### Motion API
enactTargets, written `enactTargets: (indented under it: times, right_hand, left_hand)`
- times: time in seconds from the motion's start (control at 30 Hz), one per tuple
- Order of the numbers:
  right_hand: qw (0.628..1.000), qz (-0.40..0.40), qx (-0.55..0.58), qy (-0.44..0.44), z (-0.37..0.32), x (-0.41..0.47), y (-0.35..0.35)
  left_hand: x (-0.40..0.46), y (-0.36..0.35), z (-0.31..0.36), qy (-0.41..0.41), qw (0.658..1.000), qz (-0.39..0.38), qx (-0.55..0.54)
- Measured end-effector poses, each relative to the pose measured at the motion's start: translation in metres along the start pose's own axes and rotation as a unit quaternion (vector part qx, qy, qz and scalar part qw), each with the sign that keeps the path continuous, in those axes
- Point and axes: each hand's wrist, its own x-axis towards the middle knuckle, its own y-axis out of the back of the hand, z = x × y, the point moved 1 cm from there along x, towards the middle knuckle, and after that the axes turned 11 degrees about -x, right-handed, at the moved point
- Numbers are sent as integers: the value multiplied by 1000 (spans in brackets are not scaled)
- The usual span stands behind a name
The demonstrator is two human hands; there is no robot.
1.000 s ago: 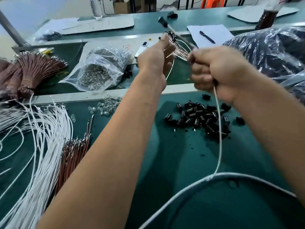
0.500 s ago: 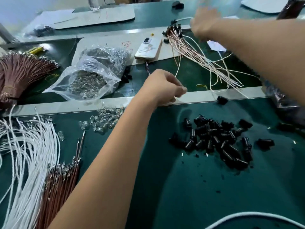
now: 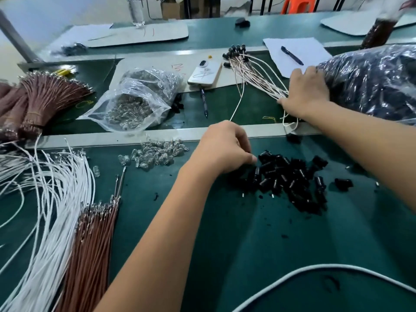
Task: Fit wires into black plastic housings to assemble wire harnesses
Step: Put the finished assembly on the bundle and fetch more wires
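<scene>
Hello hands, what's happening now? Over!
Left hand curled at black housings pile. Right hand flat on finished harnesses. Nothing in the way.

Black housings (image 3: 290, 179) — green table (image 3: 247, 244) (white wires (image 3: 56, 199)).

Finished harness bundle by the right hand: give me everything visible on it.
The finished harness bundle lies on the green mat behind the metal rail: thin pinkish-tan and white wires, each ending in a small black housing. The housings cluster at the far end, near the phone; the wires run diagonally toward the near right. The right hand rests on their near ends. A few white wires curl loose over the rail, one trailing toward the left hand.
</scene>
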Motion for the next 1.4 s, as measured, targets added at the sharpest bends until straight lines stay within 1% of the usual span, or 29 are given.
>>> enactTargets:
  times: [0.07,0.17,0.27,0.33,0.4,0.43,0.5,0.57,0.6,0.67,0.73,0.8,0.83,0.9,0.93,0.97,1.03,1.13,1.2,1.27,1.33,1.37,1.4]
  right_hand:
    - [999,10,-28,18,6,-8,1]
    - [991,15,-114,69,12,-18,1]
    - [981,-6,-157,118,14,-25,8]
    - [982,-13,-151,116,12,-28,22]
    - [990,14,-107,96,4,-35,42]
    - [992,28,-75,102,-4,-41,53]
    - [986,12,21,167,-29,-60,76]
    - [961,-47,118,246,-59,-91,97]
    - [945,-79,148,281,-74,-110,106]
    - [911,-139,178,346,-108,-150,120]
    - [879,-185,205,388,-143,-189,123]
    - [865,-228,241,377,-179,-224,120]
    - [869,-241,243,358,-197,-240,118]
    - [896,-212,218,323,-227,-264,115]
    - [906,-197,224,302,-238,-271,114]
    - [907,-203,245,277,-246,-275,113]
    - [886,-255,306,238,-254,-279,112]
    - [850,-316,374,196,-250,-280,110]
    - [832,-322,415,177,-239,-279,112]
    - [798,-325,482,160,-227,-275,119]
    - [748,-315,564,152,-216,-269,131]
    - [725,-303,602,145,-210,-264,137]
    - [704,-285,636,137,-202,-259,143]
  left_hand:
    - [-3,-2,-4,3,998,55,-24]
    - [-6,-6,-8,12,991,125,-54]
    - [-6,-10,-8,26,982,155,-101]
    - [-6,-10,-8,33,976,167,-138]
    - [-9,-6,-9,42,967,185,-173]
    - [-10,-2,-10,43,961,197,-189]
    - [-17,8,-11,42,947,223,-228]
    - [-29,23,-16,42,927,265,-262]
    - [-36,32,-19,41,914,295,-275]
    - [-57,53,-31,38,882,371,-288]
    - [-81,76,-49,41,851,441,-283]
    - [-105,95,-67,52,821,492,-285]
    - [-117,103,-74,59,806,513,-290]
    - [-139,115,-84,65,778,542,-311]
    - [-147,118,-87,64,765,551,-327]
    - [-155,121,-89,63,754,559,-340]
    - [-167,124,-89,65,741,568,-352]
    - [-176,125,-87,61,738,566,-364]
    - [-180,125,-85,59,739,563,-365]
    - [-181,126,-83,62,747,557,-357]
    - [-180,126,-79,62,770,529,-350]
    - [-177,125,-75,60,792,497,-348]
    - [-175,122,-70,61,819,450,-351]
